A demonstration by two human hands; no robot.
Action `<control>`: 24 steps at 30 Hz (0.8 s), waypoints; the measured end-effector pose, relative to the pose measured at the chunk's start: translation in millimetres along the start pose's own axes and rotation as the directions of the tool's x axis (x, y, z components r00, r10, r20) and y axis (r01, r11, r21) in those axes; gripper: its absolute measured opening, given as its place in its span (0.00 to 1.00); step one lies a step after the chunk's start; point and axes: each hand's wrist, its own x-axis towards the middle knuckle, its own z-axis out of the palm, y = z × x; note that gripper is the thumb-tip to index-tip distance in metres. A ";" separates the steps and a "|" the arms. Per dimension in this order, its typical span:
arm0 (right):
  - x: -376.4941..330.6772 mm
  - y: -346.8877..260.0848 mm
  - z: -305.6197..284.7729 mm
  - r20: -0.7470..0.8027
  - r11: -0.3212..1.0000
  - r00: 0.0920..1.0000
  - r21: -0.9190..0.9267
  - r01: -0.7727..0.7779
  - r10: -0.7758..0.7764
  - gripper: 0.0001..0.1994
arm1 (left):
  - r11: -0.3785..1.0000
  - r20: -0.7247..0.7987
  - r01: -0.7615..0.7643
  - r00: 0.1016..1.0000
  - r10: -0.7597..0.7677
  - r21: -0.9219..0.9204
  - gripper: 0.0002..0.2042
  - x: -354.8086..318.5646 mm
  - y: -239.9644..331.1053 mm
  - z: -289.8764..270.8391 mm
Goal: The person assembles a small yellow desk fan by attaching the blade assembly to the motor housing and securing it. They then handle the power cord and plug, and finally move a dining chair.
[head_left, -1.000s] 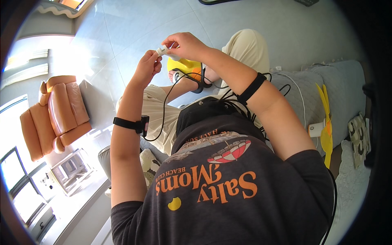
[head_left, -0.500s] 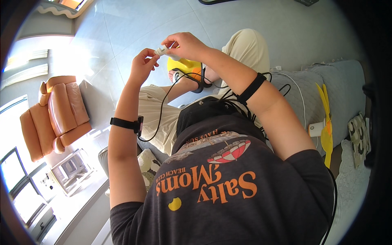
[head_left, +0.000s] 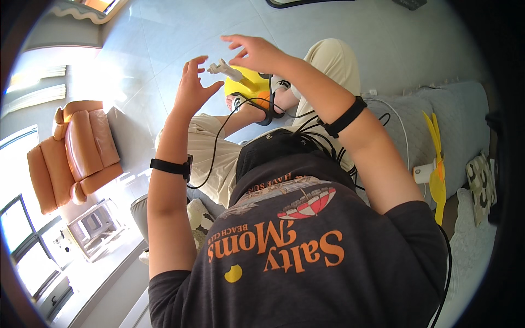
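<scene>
Between my hands stands a yellow base with an upright stem, topped by a pale grey-white fitting. My left hand is open beside the fitting, thumb and fingers apart, with nothing in it. On the other side, my right hand is also open, fingers spread, its thumb near the stem but apparently not touching. The base rests by my feet on the floor. To my right, a fan head with yellow blades and a white motor housing lies on the grey bed or couch cover.
Black cables run from my waist past my knees. A white cord crosses the grey quilted cover. A brown leather armchair stands at the left, with a white shelf-like frame below it. Patterned cushions lie at the right edge.
Both hands have let go of the pale fitting and moved apart, fingers opening. The right hand has lifted a little away. The fitting stays upright on the stem.
</scene>
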 end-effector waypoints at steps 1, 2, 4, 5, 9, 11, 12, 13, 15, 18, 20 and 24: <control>-0.1 1.8 -7.2 -0.028 0.999 1.000 -0.038 0.003 -0.004 0.29 | 1.000 -0.013 -0.002 1.000 0.002 0.001 0.33 -0.3 4.4 1.4; -1.0 4.0 -13.9 -0.059 0.997 0.998 -0.078 0.004 -0.009 0.30 | 1.000 -0.030 -0.025 0.999 0.025 0.001 0.38 0.0 9.0 3.9; -5.6 7.6 -25.4 -0.099 0.999 0.995 -0.051 -0.014 0.009 0.28 | 0.996 0.010 -0.060 0.998 0.060 0.062 0.37 5.0 17.5 10.1; -8.6 9.0 -30.5 -0.112 0.998 0.994 -0.057 -0.011 0.005 0.28 | 0.993 0.053 -0.079 0.996 0.075 0.088 0.36 8.5 21.4 14.4; -22.8 7.5 -47.3 -0.144 0.992 0.989 -0.123 -0.004 -0.014 0.25 | 0.970 0.098 -0.062 0.994 0.040 0.236 0.21 25.0 29.1 24.4; -28.5 4.3 -54.3 -0.173 0.997 0.985 -0.075 -0.022 0.009 0.24 | 0.945 0.114 -0.016 0.993 -0.023 0.327 0.12 31.0 27.6 24.1; -28.2 3.3 -57.1 -0.186 0.997 0.982 -0.054 -0.046 0.036 0.24 | 0.939 0.130 -0.044 0.991 -0.001 0.341 0.13 34.8 25.5 22.9; -29.0 3.7 -57.6 -0.175 0.998 0.984 -0.043 -0.039 0.031 0.24 | 0.929 0.167 -0.039 0.986 -0.025 0.367 0.13 36.9 23.1 22.2; -24.2 9.0 -55.0 -0.163 0.999 0.985 -0.015 -0.052 0.049 0.24 | 0.920 0.198 -0.048 0.980 -0.032 0.389 0.12 41.1 16.5 22.5; -6.6 27.0 -36.1 -0.053 0.995 0.994 0.025 -0.094 0.095 0.21 | 0.935 0.236 -0.044 0.971 -0.043 0.352 0.10 48.0 6.3 27.2; 9.9 41.7 -21.2 0.093 0.983 0.984 0.089 -0.161 0.153 0.21 | 0.955 0.264 -0.066 0.964 -0.013 0.289 0.08 47.3 1.7 31.4; 25.4 53.0 2.4 0.281 0.972 0.930 -0.076 -0.224 0.236 0.23 | 0.968 0.354 -0.022 0.933 -0.069 0.249 0.07 37.2 9.1 38.1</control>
